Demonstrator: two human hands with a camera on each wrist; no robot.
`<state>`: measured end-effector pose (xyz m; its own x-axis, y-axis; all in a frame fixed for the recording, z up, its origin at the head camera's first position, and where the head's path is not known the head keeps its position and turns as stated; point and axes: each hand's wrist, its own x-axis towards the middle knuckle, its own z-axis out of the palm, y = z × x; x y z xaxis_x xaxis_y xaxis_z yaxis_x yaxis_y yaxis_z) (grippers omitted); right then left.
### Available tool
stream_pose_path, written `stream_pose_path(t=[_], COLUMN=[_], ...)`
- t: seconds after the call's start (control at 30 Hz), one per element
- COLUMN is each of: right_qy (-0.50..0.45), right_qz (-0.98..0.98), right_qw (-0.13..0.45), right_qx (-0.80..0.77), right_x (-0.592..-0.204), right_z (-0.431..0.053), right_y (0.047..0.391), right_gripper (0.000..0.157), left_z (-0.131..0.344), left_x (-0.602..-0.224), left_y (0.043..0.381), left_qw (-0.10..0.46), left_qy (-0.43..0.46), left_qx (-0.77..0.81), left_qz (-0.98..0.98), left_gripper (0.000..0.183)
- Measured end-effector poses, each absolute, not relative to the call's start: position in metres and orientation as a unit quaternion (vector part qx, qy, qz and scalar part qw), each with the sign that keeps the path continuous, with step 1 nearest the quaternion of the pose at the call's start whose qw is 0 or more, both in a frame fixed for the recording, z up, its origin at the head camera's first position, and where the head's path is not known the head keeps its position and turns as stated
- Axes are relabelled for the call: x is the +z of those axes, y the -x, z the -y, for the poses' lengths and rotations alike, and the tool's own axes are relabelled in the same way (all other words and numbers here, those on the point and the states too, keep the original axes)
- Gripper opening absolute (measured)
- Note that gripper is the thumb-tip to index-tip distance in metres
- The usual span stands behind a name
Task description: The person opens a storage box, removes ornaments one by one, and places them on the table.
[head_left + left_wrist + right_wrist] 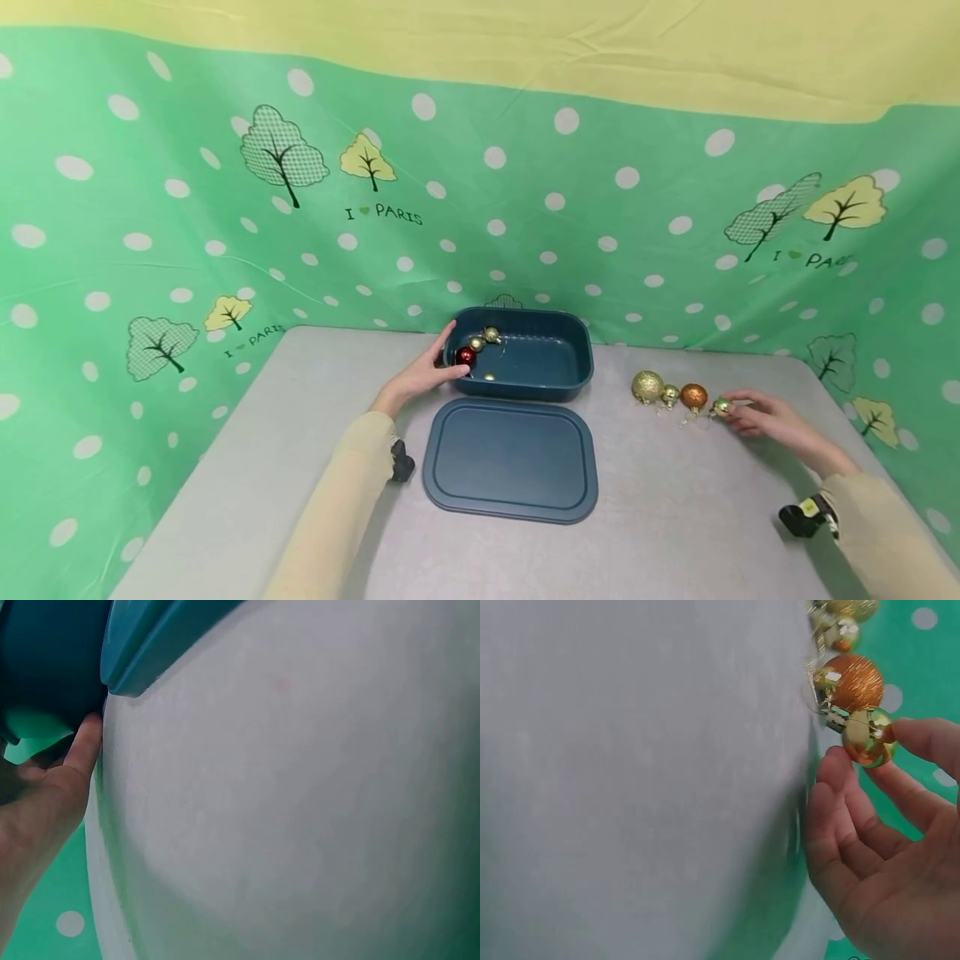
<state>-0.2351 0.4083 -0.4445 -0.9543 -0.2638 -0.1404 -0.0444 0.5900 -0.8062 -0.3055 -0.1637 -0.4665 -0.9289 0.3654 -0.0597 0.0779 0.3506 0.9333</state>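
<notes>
My left hand (420, 375) is spread against the left end of a dark blue rectangular box (551, 392), thumb along the front corner and fingers reaching up the side. Inside the box, at its left end, lie a shiny red bauble (466, 356) and several small gold baubles (491, 334). Over on the right, my right hand (767, 417) pinches a small shiny gold Christmas bauble (868, 738) between thumb and fingertips. Right beside it is an orange glitter bauble (855, 682), then a small gold bauble (670, 395) and a larger gold glitter bauble (647, 387).
A flat blue lid (510, 458) lies on the grey table (675, 517) in front of the box. Behind the table hangs a green dotted cloth (525, 183) with printed trees. Dark wrist cameras sit on both sleeves.
</notes>
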Motion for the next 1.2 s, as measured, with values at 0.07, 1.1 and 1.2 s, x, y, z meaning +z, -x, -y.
stream_pose_path(t=[0.07, 1.1, 1.2], right_qy=[0.075, 0.061, 0.069], right_qz=[-0.889, -0.901, -0.901], right_qw=[0.136, 0.126, 0.101], right_qx=[-0.43, -0.41, -0.416], right_x=[-0.443, -0.439, -0.434], right_z=[-0.408, -0.402, -0.401], right_y=[0.239, 0.255, 0.252], right_gripper=[0.048, 0.049, 0.048], left_z=[0.164, 0.16, 0.161], left_x=[-0.466, -0.432, -0.432], left_y=[0.306, 0.286, 0.286], left_qw=[0.131, 0.157, 0.157], left_qy=[-0.137, -0.144, -0.147], left_qx=[0.552, 0.548, 0.547], left_qz=[-0.812, -0.809, -0.809], left_gripper=[0.093, 0.092, 0.092])
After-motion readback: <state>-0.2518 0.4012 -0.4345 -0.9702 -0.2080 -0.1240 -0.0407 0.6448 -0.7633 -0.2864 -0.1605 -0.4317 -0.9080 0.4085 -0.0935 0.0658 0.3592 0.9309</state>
